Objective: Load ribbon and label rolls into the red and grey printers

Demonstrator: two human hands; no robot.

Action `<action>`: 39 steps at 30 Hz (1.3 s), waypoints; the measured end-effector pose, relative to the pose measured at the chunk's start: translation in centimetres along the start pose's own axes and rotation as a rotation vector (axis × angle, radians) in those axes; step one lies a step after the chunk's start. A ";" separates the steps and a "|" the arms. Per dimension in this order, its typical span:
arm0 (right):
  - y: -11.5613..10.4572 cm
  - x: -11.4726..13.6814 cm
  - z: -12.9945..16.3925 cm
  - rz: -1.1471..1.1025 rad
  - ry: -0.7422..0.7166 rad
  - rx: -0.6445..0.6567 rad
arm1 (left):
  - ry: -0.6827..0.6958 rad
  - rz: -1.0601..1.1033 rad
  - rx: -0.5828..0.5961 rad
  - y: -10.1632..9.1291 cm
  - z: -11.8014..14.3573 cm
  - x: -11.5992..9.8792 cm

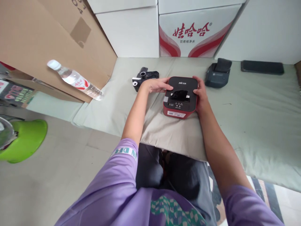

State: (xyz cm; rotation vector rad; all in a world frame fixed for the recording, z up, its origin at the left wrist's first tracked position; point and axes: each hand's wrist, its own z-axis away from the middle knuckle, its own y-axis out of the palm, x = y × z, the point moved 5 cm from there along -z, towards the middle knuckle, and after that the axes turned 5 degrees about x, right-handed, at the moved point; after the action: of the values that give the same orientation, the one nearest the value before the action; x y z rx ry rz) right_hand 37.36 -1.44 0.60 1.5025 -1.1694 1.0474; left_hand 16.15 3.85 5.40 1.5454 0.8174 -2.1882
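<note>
One block-shaped device (180, 102), round-cornered, black on top and red-walled, sits on or just above the creased, pale green cloth (235, 110), I cannot tell which; my left hand (158, 85) and my right hand (200, 94) clasp its opposite sides, fingers partly curled round it. One clear, white-capped bottle (75, 80) at left; one boxy dark gadget (217, 78) at right.

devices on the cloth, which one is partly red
The black-topped device between the left hand and right hand; the grey device, black slab and dark gadget show no red.
</note>
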 end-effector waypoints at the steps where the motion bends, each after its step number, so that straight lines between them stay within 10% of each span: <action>1: 0.1 0.1 0.0 -0.002 0.004 -0.004 | -0.002 0.022 0.011 -0.1 0.0 0.1; 6: -0.3 -0.4 -0.1 0.021 -0.028 -0.061 | -0.009 0.080 -0.046 0.6 0.4 0.6; 10: -1.3 -0.3 2.6 0.071 0.005 -0.176 | 0.034 0.045 -0.353 4.0 2.8 0.8; 16: 2.9 3.3 9.7 0.361 -0.171 0.035 | 0.067 0.021 -0.512 9.5 5.3 0.9; 28: -1.7 2.6 -8.0 0.340 -0.297 -0.012 | 0.171 0.185 -0.735 -0.9 -7.8 -3.2; 39: -4.0 -2.0 -10.1 0.476 -0.232 -0.039 | 0.357 0.639 -0.743 -1.0 -10.9 0.4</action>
State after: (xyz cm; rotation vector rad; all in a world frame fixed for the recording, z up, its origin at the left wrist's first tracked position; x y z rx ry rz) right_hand 40.16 9.25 0.04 1.3724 -1.7602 1.1691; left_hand 23.56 11.48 2.61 1.5079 0.9220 -1.0064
